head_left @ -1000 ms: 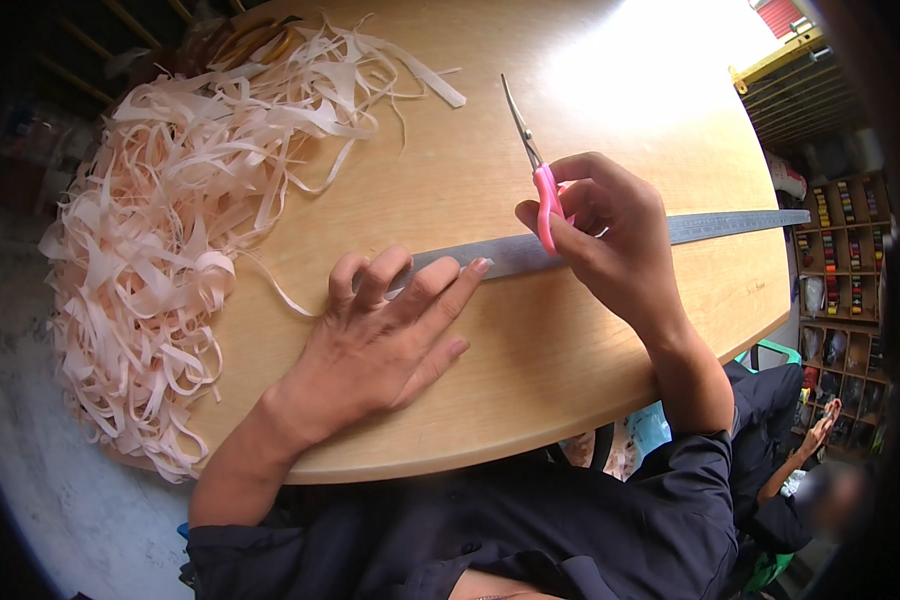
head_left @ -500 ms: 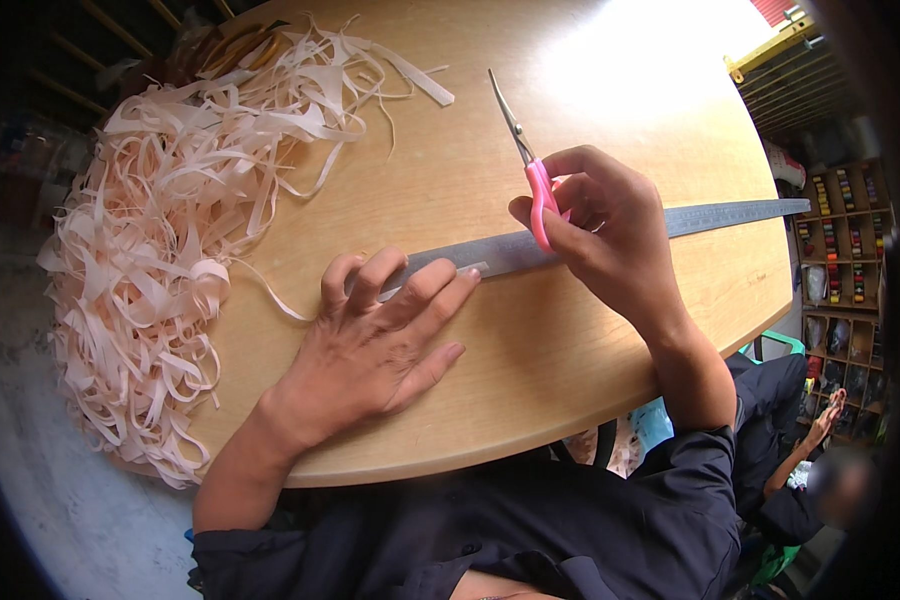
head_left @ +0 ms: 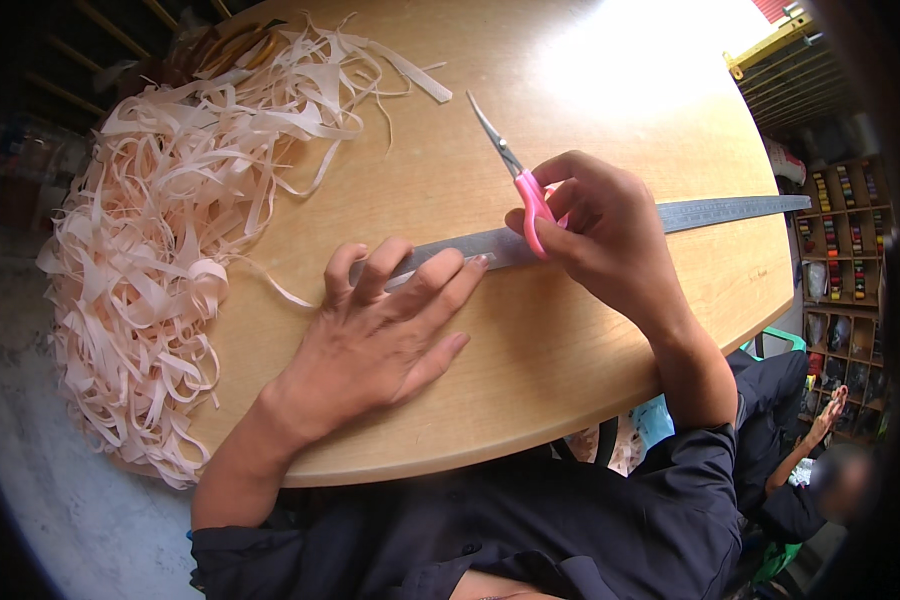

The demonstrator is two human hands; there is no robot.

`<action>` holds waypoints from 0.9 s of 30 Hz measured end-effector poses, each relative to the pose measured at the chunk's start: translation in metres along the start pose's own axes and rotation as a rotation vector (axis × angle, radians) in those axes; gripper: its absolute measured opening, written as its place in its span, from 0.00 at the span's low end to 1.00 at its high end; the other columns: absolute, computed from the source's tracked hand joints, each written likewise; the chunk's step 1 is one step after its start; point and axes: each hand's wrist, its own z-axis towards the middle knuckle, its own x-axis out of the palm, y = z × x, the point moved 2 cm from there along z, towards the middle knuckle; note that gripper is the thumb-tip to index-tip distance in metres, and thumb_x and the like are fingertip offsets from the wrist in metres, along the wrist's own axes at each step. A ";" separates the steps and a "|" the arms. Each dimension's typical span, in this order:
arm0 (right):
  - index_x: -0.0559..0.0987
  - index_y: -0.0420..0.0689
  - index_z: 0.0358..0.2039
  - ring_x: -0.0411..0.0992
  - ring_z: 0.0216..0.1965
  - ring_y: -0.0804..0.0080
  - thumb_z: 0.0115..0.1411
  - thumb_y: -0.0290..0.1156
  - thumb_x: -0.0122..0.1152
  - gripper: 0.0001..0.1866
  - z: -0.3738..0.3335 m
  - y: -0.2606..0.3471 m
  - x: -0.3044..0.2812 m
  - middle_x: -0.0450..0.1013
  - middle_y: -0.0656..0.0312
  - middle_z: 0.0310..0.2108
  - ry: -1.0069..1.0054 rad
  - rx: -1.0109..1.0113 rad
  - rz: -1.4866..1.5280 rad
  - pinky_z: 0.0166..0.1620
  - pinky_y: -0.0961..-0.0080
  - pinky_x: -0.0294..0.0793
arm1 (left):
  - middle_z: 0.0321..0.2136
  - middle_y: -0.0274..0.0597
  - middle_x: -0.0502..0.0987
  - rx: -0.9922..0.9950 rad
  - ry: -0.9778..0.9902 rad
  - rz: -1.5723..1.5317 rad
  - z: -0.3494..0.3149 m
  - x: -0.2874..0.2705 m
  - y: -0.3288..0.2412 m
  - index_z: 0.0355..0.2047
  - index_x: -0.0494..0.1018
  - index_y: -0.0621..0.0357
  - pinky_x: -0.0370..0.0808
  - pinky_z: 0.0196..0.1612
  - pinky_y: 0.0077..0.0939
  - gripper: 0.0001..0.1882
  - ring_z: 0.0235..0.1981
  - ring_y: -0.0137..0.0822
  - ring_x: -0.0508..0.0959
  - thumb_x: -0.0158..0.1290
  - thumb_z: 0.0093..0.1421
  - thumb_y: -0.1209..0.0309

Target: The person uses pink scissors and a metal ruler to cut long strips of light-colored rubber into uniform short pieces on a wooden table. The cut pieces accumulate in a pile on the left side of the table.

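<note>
A long metal ruler (head_left: 720, 212) lies across the table in front of me. My left hand (head_left: 375, 335) rests palm down with fingers spread, their tips on the ruler's left part. Beneath those fingers runs a narrow pale fabric strip (head_left: 402, 280) along the ruler, partly hidden. My right hand (head_left: 615, 235) is closed around the handles of small scissors with pink grips (head_left: 530, 205). It is above the ruler. The thin blades point up and left, and look closed, touching nothing.
A big tangled heap of pale pink fabric strips (head_left: 170, 250) covers the table's left side, with one loose strip (head_left: 280, 290) trailing toward my left hand. Wooden shelves with thread spools (head_left: 835, 230) stand at right. Another person's hand (head_left: 828, 412) shows at lower right.
The scissors have tipped further left and their points are lower. My left hand has shifted very slightly up and right, its fingers still on the strip and ruler.
</note>
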 end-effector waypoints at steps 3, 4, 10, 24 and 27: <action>0.82 0.38 0.43 0.70 0.23 0.92 0.62 0.24 0.73 0.10 0.000 -0.001 0.002 0.79 0.69 0.22 0.017 -0.023 -0.085 0.25 0.88 0.62 | 0.61 0.32 0.66 -0.002 0.001 -0.005 0.000 0.000 0.000 0.67 0.70 0.49 0.51 0.67 0.45 0.31 0.63 0.40 0.59 0.58 0.67 0.53; 0.82 0.38 0.43 0.70 0.23 0.92 0.62 0.24 0.74 0.10 -0.001 -0.001 0.002 0.78 0.69 0.22 0.018 -0.031 -0.082 0.25 0.88 0.63 | 0.61 0.32 0.66 -0.003 0.003 -0.006 0.000 0.000 0.000 0.67 0.70 0.49 0.51 0.67 0.45 0.31 0.63 0.40 0.59 0.58 0.67 0.53; 0.84 0.40 0.41 0.74 0.25 0.82 0.59 0.26 0.75 0.10 -0.003 0.000 0.006 0.80 0.64 0.24 0.034 -0.027 -0.114 0.28 0.80 0.69 | 0.62 0.32 0.66 -0.006 0.003 -0.019 0.000 0.001 0.001 0.67 0.70 0.48 0.52 0.67 0.45 0.31 0.63 0.41 0.60 0.58 0.66 0.54; 0.85 0.42 0.39 0.84 0.31 0.60 0.53 0.28 0.76 0.13 -0.004 0.002 0.011 0.84 0.53 0.29 0.055 0.089 -0.150 0.36 0.66 0.80 | 0.39 0.39 0.80 -0.132 -0.169 -0.187 -0.012 -0.035 0.026 0.42 0.84 0.55 0.71 0.53 0.42 0.10 0.43 0.43 0.79 0.67 0.59 0.72; 0.85 0.41 0.39 0.84 0.30 0.60 0.54 0.28 0.76 0.13 -0.003 0.004 0.011 0.83 0.52 0.28 0.058 0.098 -0.182 0.35 0.67 0.80 | 0.36 0.41 0.81 -0.271 -0.138 -0.221 -0.023 -0.050 0.039 0.39 0.85 0.57 0.73 0.50 0.40 0.09 0.41 0.45 0.80 0.68 0.57 0.73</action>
